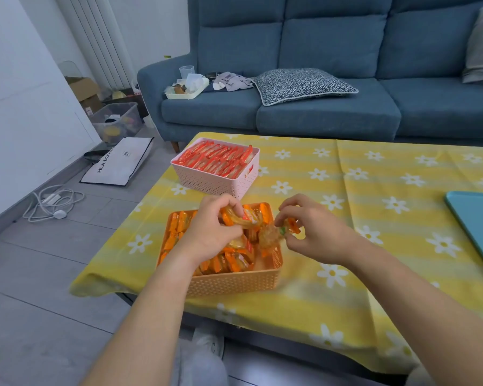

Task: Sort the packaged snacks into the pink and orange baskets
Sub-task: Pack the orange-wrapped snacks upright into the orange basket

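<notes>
The orange basket (234,282) stands near the table's front left edge, filled with orange packaged snacks (176,229) in rows. Behind it the pink basket (215,185) holds rows of red packaged snacks (218,160). My left hand (212,227) is over the orange basket, fingers closed on a few orange snack packets (248,218). My right hand (313,227) hovers at the basket's right rim and pinches one orange packet (290,227) whose lower end hangs over the basket.
The yellow daisy tablecloth (360,218) covers the table. A teal tray (477,227) lies at the right edge. Behind is a blue sofa (318,107) with a patterned cushion (301,84) and clutter. A bag (117,162) and a cable (53,201) lie on the floor left.
</notes>
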### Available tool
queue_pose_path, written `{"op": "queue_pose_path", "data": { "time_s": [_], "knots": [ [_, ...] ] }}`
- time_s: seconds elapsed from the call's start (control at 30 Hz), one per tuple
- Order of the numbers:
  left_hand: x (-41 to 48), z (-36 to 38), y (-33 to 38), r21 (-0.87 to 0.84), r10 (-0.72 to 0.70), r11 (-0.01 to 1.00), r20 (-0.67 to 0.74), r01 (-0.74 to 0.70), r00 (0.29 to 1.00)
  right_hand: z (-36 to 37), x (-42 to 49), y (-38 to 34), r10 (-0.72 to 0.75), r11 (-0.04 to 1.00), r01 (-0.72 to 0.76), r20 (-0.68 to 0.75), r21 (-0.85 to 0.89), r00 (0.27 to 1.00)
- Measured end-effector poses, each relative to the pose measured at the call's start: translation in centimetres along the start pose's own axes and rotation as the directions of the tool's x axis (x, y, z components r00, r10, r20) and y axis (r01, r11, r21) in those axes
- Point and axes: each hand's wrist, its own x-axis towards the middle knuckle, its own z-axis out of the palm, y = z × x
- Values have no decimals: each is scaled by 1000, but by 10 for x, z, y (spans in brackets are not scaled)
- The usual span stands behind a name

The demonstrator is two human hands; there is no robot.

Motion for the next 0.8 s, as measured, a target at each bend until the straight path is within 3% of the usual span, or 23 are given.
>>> {"op": "queue_pose_path", "data": {
  "time_s": [0.3,0.53,0.63,0.7,0.8],
  "knots": [
    [7,10,4,233,35,971,69,-51,997,6,8,-2,44,996,-38,-83,76,996],
    [19,40,2,579,-13,815,22,-2,1000,32,25,-8,168,983,-157,-114,95,979],
    [19,47,1,715,61,698,-4,-40,998,44,26,-8,168,986,-166,-128,19,977],
    [20,47,-6,757,72,649,46,-82,996,47,25,-7,132,981,-147,-124,-123,983],
    [21,33,-11,599,-6,799,111,-62,994,46,23,-7,85,944,-101,-65,-316,994]
  ]
}}
